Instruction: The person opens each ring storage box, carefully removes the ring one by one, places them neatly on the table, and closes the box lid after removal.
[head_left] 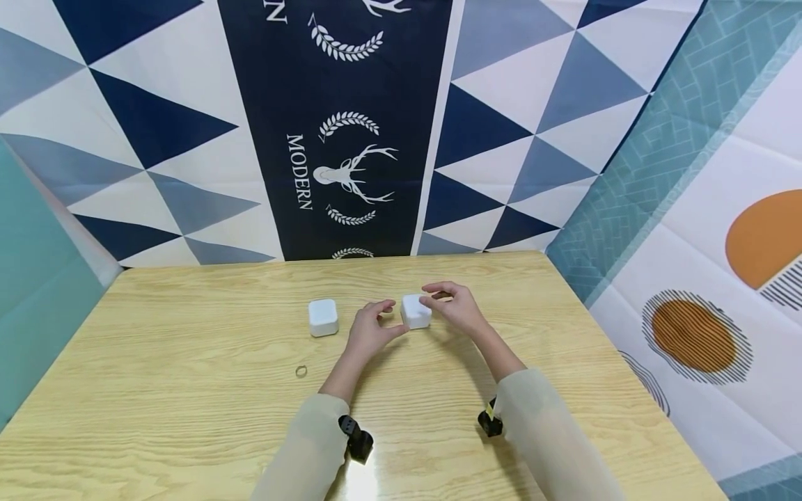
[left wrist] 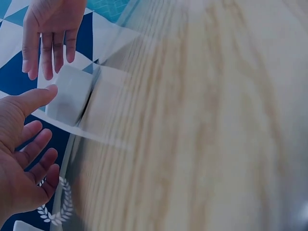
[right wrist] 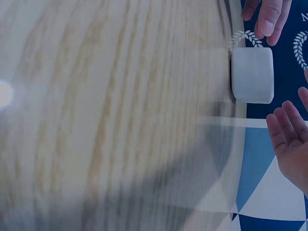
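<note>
A small white box with rounded corners [head_left: 416,313] stands on the wooden table [head_left: 188,390], between my two hands. My left hand [head_left: 370,332] is at its left side, fingers loosely bent and thumb reaching toward the near corner. From the right comes my right hand [head_left: 462,307], its fingertips right by the box's upper edge. In the left wrist view, the left thumb overlaps the white box [left wrist: 71,96], and no fingers wrap around it. The right wrist view shows the right hand [right wrist: 293,154] with relaxed fingers apart from the box [right wrist: 252,76].
Another white box [head_left: 323,318] stands to the left of my left hand. Nearer to me lies a small thin ring [head_left: 301,371]. Patterned cloth [head_left: 351,125] hangs behind the table's far edge, and more cloth [head_left: 702,334] hangs along the right side.
</note>
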`<action>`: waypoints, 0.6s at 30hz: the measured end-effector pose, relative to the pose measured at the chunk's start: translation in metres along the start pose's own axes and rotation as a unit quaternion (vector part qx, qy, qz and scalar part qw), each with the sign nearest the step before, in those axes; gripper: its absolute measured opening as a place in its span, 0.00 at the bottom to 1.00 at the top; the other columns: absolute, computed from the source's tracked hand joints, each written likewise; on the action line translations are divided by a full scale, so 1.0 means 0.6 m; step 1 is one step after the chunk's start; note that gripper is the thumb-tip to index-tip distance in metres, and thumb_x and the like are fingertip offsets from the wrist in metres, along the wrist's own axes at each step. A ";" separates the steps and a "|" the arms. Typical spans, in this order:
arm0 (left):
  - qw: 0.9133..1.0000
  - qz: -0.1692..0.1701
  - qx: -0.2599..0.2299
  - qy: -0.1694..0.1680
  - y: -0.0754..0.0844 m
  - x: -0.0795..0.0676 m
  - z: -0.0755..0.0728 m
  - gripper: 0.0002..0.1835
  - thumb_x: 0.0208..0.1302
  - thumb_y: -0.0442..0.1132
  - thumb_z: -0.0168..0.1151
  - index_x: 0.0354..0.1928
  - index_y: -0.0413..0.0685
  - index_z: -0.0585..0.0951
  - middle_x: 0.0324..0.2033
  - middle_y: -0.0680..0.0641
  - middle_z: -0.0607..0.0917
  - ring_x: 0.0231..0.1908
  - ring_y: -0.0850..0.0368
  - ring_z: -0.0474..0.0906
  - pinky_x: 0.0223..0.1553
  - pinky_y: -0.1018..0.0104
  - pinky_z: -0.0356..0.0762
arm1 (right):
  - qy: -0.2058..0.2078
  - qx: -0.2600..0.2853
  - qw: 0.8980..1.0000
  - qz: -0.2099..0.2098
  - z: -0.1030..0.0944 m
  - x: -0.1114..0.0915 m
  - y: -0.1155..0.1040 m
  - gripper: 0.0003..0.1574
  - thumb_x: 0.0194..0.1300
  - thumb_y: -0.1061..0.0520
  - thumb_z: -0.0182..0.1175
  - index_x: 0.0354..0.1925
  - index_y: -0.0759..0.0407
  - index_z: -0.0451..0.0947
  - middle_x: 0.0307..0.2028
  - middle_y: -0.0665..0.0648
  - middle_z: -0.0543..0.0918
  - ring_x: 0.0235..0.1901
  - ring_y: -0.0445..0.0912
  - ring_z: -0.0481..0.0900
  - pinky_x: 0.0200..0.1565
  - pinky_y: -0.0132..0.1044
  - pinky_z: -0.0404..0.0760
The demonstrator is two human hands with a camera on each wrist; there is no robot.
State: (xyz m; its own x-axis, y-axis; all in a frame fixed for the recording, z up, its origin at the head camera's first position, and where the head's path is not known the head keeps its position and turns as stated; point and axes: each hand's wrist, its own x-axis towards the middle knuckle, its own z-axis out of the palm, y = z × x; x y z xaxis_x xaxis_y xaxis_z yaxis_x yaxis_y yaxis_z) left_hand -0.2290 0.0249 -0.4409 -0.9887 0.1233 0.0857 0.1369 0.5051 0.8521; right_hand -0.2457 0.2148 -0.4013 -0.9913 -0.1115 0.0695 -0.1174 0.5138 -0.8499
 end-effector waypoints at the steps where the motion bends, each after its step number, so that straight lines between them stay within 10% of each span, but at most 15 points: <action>1: 1.000 -0.003 0.003 -0.001 0.000 0.001 0.001 0.31 0.44 0.49 0.69 0.54 0.52 0.73 0.45 0.49 0.78 0.47 0.50 0.71 0.48 0.58 0.69 | -0.001 -0.001 1.000 0.000 0.000 0.000 0.002 0.23 0.53 0.48 0.62 0.45 0.58 0.77 0.47 0.57 0.77 0.47 0.52 0.74 0.43 0.41 0.73; 18: 0.999 -0.007 0.035 -0.021 -0.005 0.018 0.020 0.33 0.42 0.49 0.70 0.55 0.50 0.72 0.48 0.48 0.77 0.50 0.52 0.73 0.51 0.57 0.68 | -0.043 0.003 0.999 -0.020 0.006 -0.004 0.019 0.28 0.52 0.54 0.64 0.51 0.61 0.73 0.53 0.62 0.71 0.53 0.57 0.69 0.52 0.46 0.70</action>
State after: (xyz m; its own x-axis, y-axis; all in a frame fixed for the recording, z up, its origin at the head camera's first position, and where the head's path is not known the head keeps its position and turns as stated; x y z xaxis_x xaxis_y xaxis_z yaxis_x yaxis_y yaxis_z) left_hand -0.2391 0.0349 -0.4485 -0.9873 0.1509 0.0504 0.1281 0.5662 0.8143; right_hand -0.2446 0.2176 -0.4130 -0.9771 -0.2047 0.0575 -0.1554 0.5033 -0.8500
